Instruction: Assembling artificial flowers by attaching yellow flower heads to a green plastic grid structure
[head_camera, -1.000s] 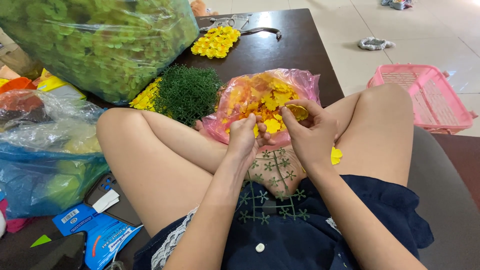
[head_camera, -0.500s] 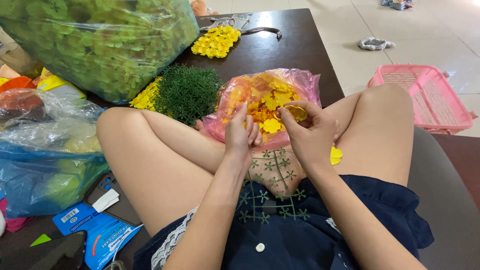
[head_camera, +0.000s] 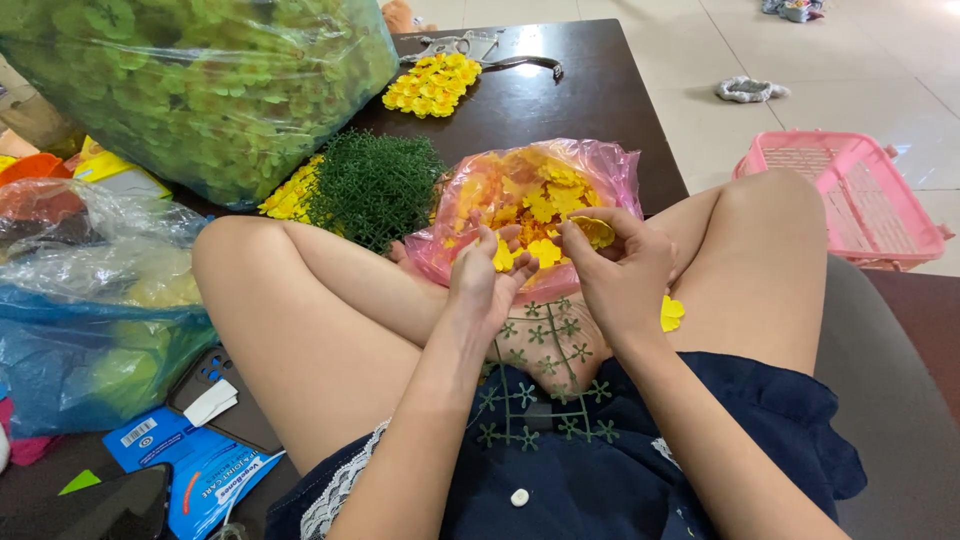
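Observation:
I sit cross-legged with a green plastic grid frame (head_camera: 540, 385) lying on my lap. My left hand (head_camera: 487, 285) holds a small yellow artificial flower (head_camera: 503, 258) between its fingers. My right hand (head_camera: 620, 275) pinches another yellow flower (head_camera: 594, 231). Both hands hover at the mouth of a pink plastic bag (head_camera: 610, 175) full of yellow and orange artificial petals, which rests between my knees. One loose yellow flower (head_camera: 671, 314) lies on my right thigh.
A large clear bag of green artificial flowers (head_camera: 200, 90) stands at far left. A green plastic grass mat (head_camera: 375, 188) and finished yellow flower panels (head_camera: 432, 84) lie on the dark table (head_camera: 590, 110). A pink basket (head_camera: 850, 195) sits at right, bags and blue packets at left.
My left hand has picked up a yellow flower and its fingers have curled slightly. My right hand has stayed in place with its flower.

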